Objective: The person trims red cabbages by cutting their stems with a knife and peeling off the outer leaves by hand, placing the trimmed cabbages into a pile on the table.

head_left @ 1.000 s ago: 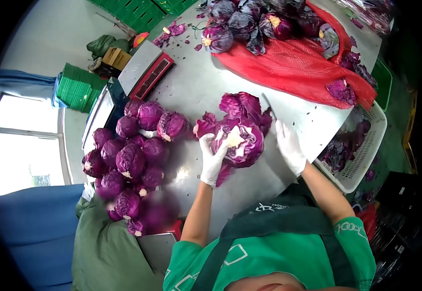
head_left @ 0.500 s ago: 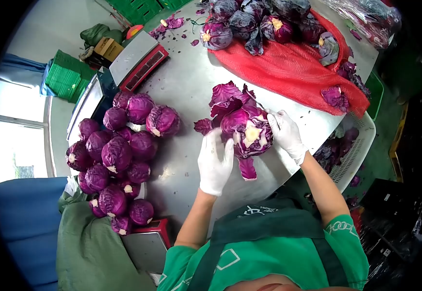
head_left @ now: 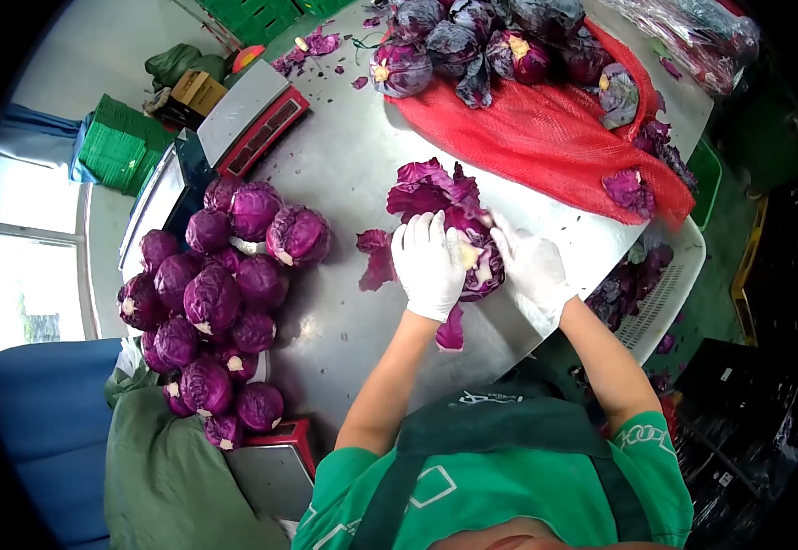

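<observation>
"Moved since the earlier frame: from beside the cabbage to over its upper left, in the case of the left hand."

"And placed where, with the cabbage?"

"On the table, between both hands, core partly showing beside the left thumb."

"Likely to go wrong how?"

"By rolling, perhaps, if pushed from the right with only a flat palm against it. By skidding, too, on the loose leaves around it, or by tearing unevenly if pulled where still firmly joined at the core."

"Any danger to fingers?"

"Can't rule out a blade beneath the right hand; can't make one out either. If holding one, could nick the left fingertips, being so near."

"Gripping, on the left?"

"Not closed round it: laid palm down, fingers extended forward and nearly together, thumb toward the core."

"And on the right?"

"Angled inward from the right, back of the glove up, fingertips at the cabbage's edge. Cannot tell whether closed on anything."
</observation>
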The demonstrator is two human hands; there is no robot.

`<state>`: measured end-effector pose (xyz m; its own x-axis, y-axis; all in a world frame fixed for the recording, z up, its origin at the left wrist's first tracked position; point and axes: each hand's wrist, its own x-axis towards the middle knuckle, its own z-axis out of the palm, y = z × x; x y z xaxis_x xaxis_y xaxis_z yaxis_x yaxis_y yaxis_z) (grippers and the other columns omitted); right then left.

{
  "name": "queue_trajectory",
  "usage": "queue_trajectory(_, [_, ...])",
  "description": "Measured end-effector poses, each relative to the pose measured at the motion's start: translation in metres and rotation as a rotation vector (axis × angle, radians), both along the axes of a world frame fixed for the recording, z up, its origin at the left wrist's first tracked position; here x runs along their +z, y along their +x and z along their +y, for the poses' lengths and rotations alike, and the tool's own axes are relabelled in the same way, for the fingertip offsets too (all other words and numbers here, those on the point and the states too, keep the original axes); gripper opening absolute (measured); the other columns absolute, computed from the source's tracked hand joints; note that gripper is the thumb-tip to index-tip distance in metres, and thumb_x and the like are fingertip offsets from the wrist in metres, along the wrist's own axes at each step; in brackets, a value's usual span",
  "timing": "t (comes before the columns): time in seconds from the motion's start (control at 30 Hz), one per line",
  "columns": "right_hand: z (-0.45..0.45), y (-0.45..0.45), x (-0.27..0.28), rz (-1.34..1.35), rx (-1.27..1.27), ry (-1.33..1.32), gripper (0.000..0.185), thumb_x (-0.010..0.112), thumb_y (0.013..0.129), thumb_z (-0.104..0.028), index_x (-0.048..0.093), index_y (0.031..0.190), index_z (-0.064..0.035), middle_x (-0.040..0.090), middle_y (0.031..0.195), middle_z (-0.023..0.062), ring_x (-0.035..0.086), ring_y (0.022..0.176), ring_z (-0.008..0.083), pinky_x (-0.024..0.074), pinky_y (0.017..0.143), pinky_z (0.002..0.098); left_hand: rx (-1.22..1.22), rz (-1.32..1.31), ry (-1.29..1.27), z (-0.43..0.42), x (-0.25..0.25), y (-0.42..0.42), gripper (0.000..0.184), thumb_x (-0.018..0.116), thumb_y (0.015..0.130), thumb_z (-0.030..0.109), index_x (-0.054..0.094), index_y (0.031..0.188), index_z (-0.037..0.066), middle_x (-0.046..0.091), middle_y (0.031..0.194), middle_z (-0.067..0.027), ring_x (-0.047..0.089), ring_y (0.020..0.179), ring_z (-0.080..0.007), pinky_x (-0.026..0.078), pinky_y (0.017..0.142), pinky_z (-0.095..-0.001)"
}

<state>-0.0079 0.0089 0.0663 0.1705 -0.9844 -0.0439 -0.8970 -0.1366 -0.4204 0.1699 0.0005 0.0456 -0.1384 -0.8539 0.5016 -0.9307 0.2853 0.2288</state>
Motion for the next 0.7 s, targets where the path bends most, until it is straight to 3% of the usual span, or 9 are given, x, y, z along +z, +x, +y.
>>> queue_trajectory(0.03, [-0.013, -0.011, -0.024, -0.242, -0.021, -0.138, 0.045, 0.035, 0.105, -0.036, 0.049, 0.142, -0.0144, 0.070, 0.084, 0.0175, 0.068, 0.073, 0.0357, 0.0542, 0.065, 0.0470, -0.026, 0.018, -0.013, 0.004, 0.002, -0.001, 0.027, 0.055, 0.094, 0.018, 0.065, 0.114, 0.003, 0.065, 0.113, -0.0123, 0.059, 0.110, -0.0274, 0.038, 0.101, -0.0416])
queue_trajectory(0.07, [-0.036, -0.026, -0.035, -0.177, -0.122, -0.153, 0.047, 0.033, 0.105, -0.038, 0.051, 0.141, -0.0147, 0.071, 0.091, 0.0195, 0.069, 0.079, 0.0361, 0.0541, 0.071, 0.0480, -0.051, 0.034, -0.029, 0.009, 0.003, 0.000, 0.028, 0.056, 0.093, 0.018, 0.065, 0.114, 0.003, 0.065, 0.114, -0.0124, 0.059, 0.111, -0.0278, 0.038, 0.101, -0.0418])
queue_trajectory(0.13, [-0.070, -0.050, -0.040, -0.140, -0.106, 0.136, 0.052, 0.029, 0.105, -0.040, 0.047, 0.145, -0.0124, 0.067, 0.112, 0.0224, 0.068, 0.095, 0.0382, 0.0520, 0.086, 0.0481, -0.080, 0.079, -0.026, 0.017, -0.002, 0.009, 0.028, 0.054, 0.094, 0.017, 0.063, 0.116, 0.002, 0.064, 0.117, -0.0133, 0.058, 0.114, -0.0299, 0.041, 0.097, -0.0427])
queue_trajectory(0.3, [-0.108, -0.026, -0.106, -0.418, -0.046, -0.050, 0.051, 0.030, 0.105, -0.039, 0.044, 0.147, -0.0123, 0.065, 0.116, 0.0267, 0.061, 0.109, 0.0438, 0.0462, 0.099, 0.0466, -0.062, -0.002, 0.086, 0.009, 0.006, 0.028, 0.051, 0.054, 0.098, 0.034, 0.052, 0.138, 0.002, 0.063, 0.114, -0.0163, 0.060, 0.102, -0.0341, 0.047, 0.086, -0.0421])
queue_trajectory(0.4, [-0.066, -0.012, -0.018, -0.435, -0.234, 0.156, 0.050, 0.033, 0.106, -0.037, 0.041, 0.149, -0.0128, 0.063, 0.118, 0.0280, 0.061, 0.108, 0.0446, 0.0453, 0.099, 0.0469, -0.135, -0.109, 0.410, 0.006, 0.053, 0.028, 0.062, 0.058, 0.095, 0.043, 0.046, 0.145, 0.008, 0.055, 0.091, -0.0164, 0.056, 0.084, -0.0335, 0.048, 0.072, -0.0424])
queue_trajectory(0.47, [-0.028, -0.012, -0.054, -0.541, -0.168, -0.364, 0.049, 0.035, 0.106, -0.035, 0.039, 0.150, -0.0139, 0.064, 0.112, 0.0281, 0.064, 0.096, 0.0438, 0.0499, 0.085, 0.0479, -0.112, -0.080, 0.509, 0.005, 0.047, 0.022, 0.061, 0.061, 0.094, 0.042, 0.049, 0.143, 0.008, 0.054, 0.096, -0.0180, 0.054, 0.091, -0.0358, 0.047, 0.078, -0.0439])
queue_trajectory(0.57, [0.038, -0.002, -0.048, -0.542, -0.260, -0.161, 0.049, 0.036, 0.106, -0.036, 0.038, 0.151, -0.0159, 0.065, 0.086, 0.0265, 0.064, 0.071, 0.0425, 0.0478, 0.062, 0.0489, 0.035, 0.062, 0.405, 0.003, 0.024, 0.017, 0.061, 0.063, 0.092, 0.042, 0.052, 0.135, 0.000, 0.048, 0.113, -0.0252, 0.048, 0.108, -0.0397, 0.042, 0.093, -0.0488])
queue_trajectory(0.63, [0.062, 0.009, -0.043, -0.504, -0.302, 0.006, 0.049, 0.038, 0.106, -0.036, 0.039, 0.151, -0.0177, 0.063, 0.071, 0.0232, 0.062, 0.062, 0.0415, 0.0455, 0.057, 0.0491, -0.003, 0.235, 0.345, 0.003, 0.004, 0.019, 0.060, 0.058, 0.096, 0.040, 0.047, 0.139, 0.000, 0.042, 0.135, -0.0297, 0.042, 0.128, -0.0426, 0.035, 0.109, -0.0470])
queue_trajectory(0.7, [0.065, 0.020, -0.051, -0.435, -0.256, -0.045, 0.051, 0.037, 0.106, -0.037, 0.034, 0.153, -0.0173, 0.065, 0.073, 0.0217, 0.063, 0.064, 0.0417, 0.0495, 0.059, 0.0489, -0.057, 0.307, 0.293, 0.003, -0.009, 0.019, 0.059, 0.056, 0.098, 0.039, 0.045, 0.141, 0.000, 0.040, 0.142, -0.0302, 0.038, 0.134, -0.0431, 0.032, 0.113, -0.0464])
